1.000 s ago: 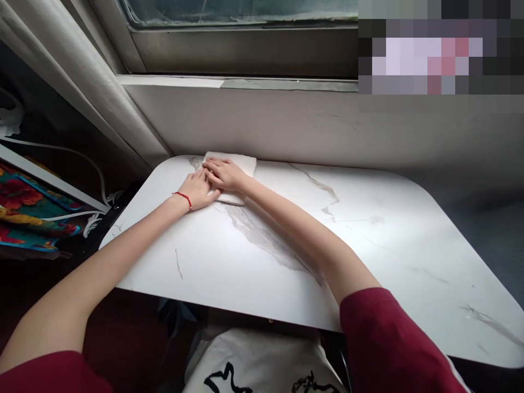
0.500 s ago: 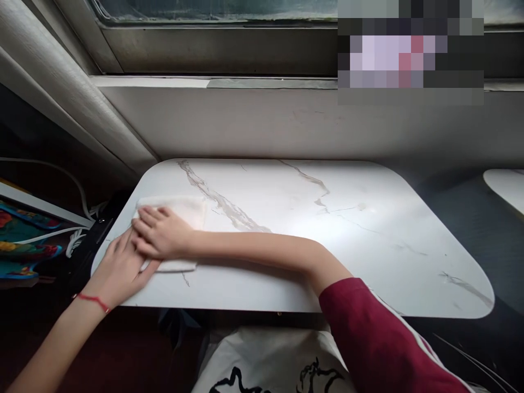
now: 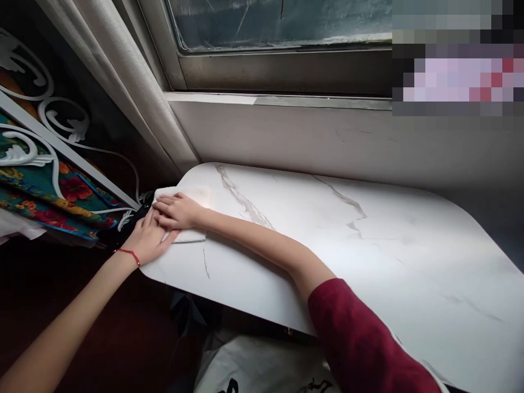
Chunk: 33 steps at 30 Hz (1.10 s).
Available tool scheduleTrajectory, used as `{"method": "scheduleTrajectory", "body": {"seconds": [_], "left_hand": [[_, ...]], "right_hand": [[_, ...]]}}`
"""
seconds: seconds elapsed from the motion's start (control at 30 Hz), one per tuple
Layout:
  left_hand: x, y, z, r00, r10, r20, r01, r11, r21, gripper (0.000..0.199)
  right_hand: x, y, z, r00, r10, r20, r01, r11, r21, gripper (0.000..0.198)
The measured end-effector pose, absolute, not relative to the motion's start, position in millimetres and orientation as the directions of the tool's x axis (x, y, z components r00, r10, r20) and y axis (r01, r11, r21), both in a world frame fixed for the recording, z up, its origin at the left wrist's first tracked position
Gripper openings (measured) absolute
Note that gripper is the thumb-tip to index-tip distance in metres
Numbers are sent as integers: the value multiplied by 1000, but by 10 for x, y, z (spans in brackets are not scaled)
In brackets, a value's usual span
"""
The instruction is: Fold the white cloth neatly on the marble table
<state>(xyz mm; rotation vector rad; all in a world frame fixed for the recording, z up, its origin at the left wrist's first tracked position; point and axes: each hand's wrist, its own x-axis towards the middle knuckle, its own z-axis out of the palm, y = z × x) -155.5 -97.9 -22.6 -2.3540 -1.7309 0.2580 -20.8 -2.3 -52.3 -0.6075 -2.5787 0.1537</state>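
Observation:
A white cloth [image 3: 190,236] lies at the left end of the white marble-patterned table [image 3: 262,273]. My left hand [image 3: 149,239], with a red string bracelet at the wrist, lies flat at the cloth's left edge, its fingers extended and partly covered. Over its fingers rests my right hand [image 3: 178,211], palm down with the fingers stretched out, pressing on the cloth. My right forearm reaches across the table from a dark red sleeve. What lies under both palms is hidden.
A white scrolled metal frame [image 3: 73,150] and a floral fabric [image 3: 73,191] stand left of the table. Behind are a pale curtain [image 3: 118,71] and a window [image 3: 278,24]. A white fabric with black markings [image 3: 262,365] is below the table's front edge.
My view has turned left, bringing more of the metal frame in. Both hands and the cloth have shifted toward the table's left edge, and the cloth now reaches that edge.

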Motion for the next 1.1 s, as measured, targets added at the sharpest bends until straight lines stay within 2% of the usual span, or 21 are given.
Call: {"method": "scheduleTrajectory", "body": {"seconds": [0.1, 0.23, 0.37, 0.57, 0.77, 0.93, 1.1], "left_hand": [[-1290, -594, -179, 308, 950, -49, 918, -311, -246, 62], [-637, -86, -124, 384, 919, -94, 894, -395, -211, 61], [104, -23, -229, 520, 854, -14, 835, -512, -200, 59], [592, -844, -482, 721, 674, 164, 693, -698, -179, 62], [501, -1909, -540, 806, 516, 290, 582, -779, -231, 59], [370, -2288, -564, 749, 575, 330, 646, -745, -167, 59], [608, -1954, -537, 655, 712, 254, 756, -623, -202, 56]], "right_hand": [[72, 294, -478, -759, 525, 385, 438, 849, -294, 42], [746, 548, -384, -631, 707, 320, 619, 707, -342, 41], [1546, 409, -419, -522, 787, 328, 709, 614, -347, 41], [2302, -687, -569, -471, 770, 431, 766, 599, -234, 50], [2293, -1933, -561, -452, 755, 474, 761, 604, -236, 57], [2153, -2119, -551, -543, 677, 498, 695, 694, -185, 62], [2302, -1385, -582, -700, 543, 464, 519, 833, -192, 55]]}}
